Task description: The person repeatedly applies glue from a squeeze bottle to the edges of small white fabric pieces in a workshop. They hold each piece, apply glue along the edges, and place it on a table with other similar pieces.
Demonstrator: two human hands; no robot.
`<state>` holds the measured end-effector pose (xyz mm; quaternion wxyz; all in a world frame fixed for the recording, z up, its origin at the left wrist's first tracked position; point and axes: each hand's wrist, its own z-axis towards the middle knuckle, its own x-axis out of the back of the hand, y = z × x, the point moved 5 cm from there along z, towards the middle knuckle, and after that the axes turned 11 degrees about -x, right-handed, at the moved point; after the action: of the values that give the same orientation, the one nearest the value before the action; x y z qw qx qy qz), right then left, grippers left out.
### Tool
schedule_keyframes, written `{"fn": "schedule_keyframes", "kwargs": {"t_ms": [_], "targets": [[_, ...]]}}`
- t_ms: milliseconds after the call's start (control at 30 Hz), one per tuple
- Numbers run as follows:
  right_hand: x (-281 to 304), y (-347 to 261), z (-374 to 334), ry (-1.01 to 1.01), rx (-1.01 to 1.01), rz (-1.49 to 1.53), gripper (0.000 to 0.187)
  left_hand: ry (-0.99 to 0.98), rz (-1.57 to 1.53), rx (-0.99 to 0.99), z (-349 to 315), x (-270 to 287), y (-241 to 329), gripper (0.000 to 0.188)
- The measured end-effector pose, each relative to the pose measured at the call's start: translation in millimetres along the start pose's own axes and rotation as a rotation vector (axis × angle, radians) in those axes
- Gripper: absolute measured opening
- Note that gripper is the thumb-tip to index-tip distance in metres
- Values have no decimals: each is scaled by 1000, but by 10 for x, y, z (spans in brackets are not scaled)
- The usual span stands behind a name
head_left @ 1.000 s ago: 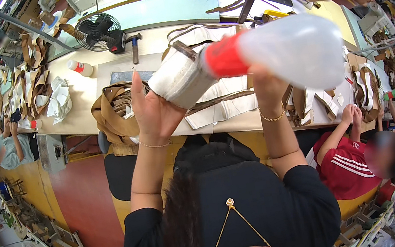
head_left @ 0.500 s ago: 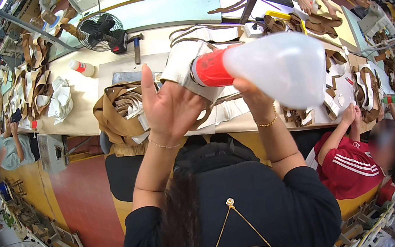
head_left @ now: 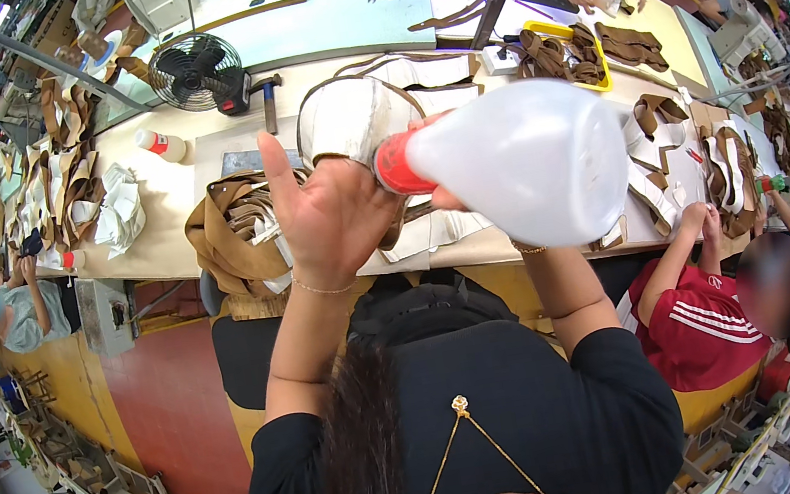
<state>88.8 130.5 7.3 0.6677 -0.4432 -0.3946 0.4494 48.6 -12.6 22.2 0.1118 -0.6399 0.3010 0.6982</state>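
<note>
My left hand (head_left: 335, 213) is held palm up with its thumb stretched out. Over its fingers lies a curved, brown-edged piece with a white lining (head_left: 349, 117), which hides the fingertips. My right hand (head_left: 449, 201) is wrapped around the neck of a translucent white squeeze bottle (head_left: 530, 162) with a red collar. The bottle is tipped, its red end pointing left at the lower right edge of the piece. Most of my right hand is behind the bottle, and the bottle's tip is hidden.
Behind my left hand sits a pile of brown white-lined pieces (head_left: 231, 232). A hammer (head_left: 269, 105), a black fan (head_left: 197, 71) and another red-banded bottle (head_left: 161, 144) stand farther back. A yellow tray (head_left: 604, 64) holds brown strips. A person in red (head_left: 699, 325) sits at right.
The bottle has swung lower and a little left, and its base now faces me more. The white-lined piece has turned over my left fingers, showing more of its face.
</note>
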Motion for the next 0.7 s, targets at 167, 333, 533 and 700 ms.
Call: {"fn": "schedule_keyframes", "kwargs": {"t_ms": [167,333,533,700], "targets": [[57,-47,82,6,-23,-55,33,-102,-103,57,-15,9,-11,101],[99,-276,16,19,181,-111,34,-62,-33,5,-5,14,31,96],[639,-295,194,551,273,197,32,4,-25,-15,-31,272,202,80],[402,-277,8,389,188,124,38,161,34,-22,-168,482,37,82]]}}
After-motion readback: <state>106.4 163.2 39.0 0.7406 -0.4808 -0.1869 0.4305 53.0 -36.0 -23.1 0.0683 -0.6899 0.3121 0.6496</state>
